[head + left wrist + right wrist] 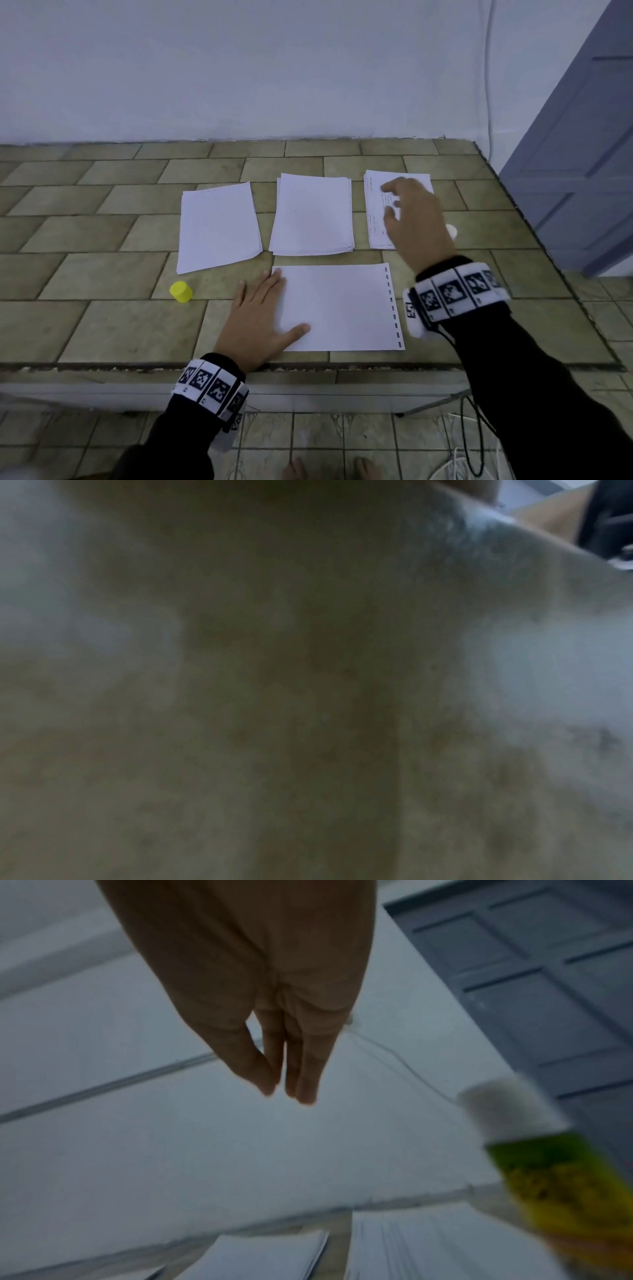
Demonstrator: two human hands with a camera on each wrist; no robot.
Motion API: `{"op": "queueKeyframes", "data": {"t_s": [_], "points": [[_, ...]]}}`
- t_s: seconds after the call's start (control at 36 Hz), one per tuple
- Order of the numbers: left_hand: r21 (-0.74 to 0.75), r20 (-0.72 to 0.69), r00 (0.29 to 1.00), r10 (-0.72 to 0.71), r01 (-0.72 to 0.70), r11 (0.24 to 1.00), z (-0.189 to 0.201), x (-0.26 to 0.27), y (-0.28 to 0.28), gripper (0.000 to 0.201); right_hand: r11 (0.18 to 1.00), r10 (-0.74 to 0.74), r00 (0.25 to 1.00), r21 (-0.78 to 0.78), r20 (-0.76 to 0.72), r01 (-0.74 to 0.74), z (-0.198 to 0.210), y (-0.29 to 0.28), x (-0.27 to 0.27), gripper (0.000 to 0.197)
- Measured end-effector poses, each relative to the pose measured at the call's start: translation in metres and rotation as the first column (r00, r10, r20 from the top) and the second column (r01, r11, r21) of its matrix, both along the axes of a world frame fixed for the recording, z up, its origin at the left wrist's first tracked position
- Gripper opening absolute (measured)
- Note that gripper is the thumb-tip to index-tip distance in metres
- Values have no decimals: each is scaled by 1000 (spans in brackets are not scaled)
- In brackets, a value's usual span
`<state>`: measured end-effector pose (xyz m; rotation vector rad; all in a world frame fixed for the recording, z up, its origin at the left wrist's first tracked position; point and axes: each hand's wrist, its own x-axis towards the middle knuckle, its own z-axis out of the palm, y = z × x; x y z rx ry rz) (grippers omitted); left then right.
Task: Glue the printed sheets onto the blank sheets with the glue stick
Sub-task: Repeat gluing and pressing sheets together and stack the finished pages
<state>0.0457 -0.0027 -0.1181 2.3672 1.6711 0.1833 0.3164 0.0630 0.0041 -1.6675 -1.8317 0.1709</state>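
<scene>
Right hand (pixel 412 219) over printed stack (pixel 375 219); glue stick (pixel 534 1150) beside its grip

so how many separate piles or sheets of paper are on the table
4. A blank pile at far left, a blank pile in the middle, a printed pile under the right hand, and a single sheet nearest, pressed by the left hand.

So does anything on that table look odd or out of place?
Mostly tidy. The yellow cap lies by itself left of the left hand, off its glue stick, which sits uncapped by the printed stack. The leftmost paper stack sits slightly askew compared with the middle stack.
</scene>
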Motion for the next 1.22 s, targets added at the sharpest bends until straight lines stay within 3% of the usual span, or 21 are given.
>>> {"op": "queueKeyframes", "data": {"t_s": [0.14,0.25,0.33,0.61,0.81,0.92,1.03,1.11,1.22], "points": [[-10,10,1000,-3,3,1000,-1,2,-1,117,890,-79,986,-435,145,135,-25,32,-20,33],[-2,5,1000,-5,5,1000,-3,-1,0,115,792,-159,950,-540,267,284,-43,50,-24,29],[21,37,999,-7,6,1000,-3,-1,-1,113,762,-179,938,-561,298,323,-50,59,-21,29],[43,67,998,-17,14,999,-2,-2,-1,104,786,-84,903,-528,422,320,-64,64,-14,24],[64,123,992,0,-8,998,-4,-2,-2,89,819,-79,923,-503,377,275,-63,66,-7,9],[81,143,990,-14,2,997,-5,-3,-1,82,826,-126,947,-496,296,266,-65,68,-2,37],[80,175,984,-28,14,997,-5,-3,-3,77,812,-116,948,-521,296,263,-65,68,-1,21],[69,182,983,-30,18,997,-4,-4,-2,76,797,-164,920,-501,356,336,-66,69,-2,36],[66,173,984,-30,19,998,-4,-4,-1,76,758,-192,899,-522,394,391,-67,70,-2,39]]}}
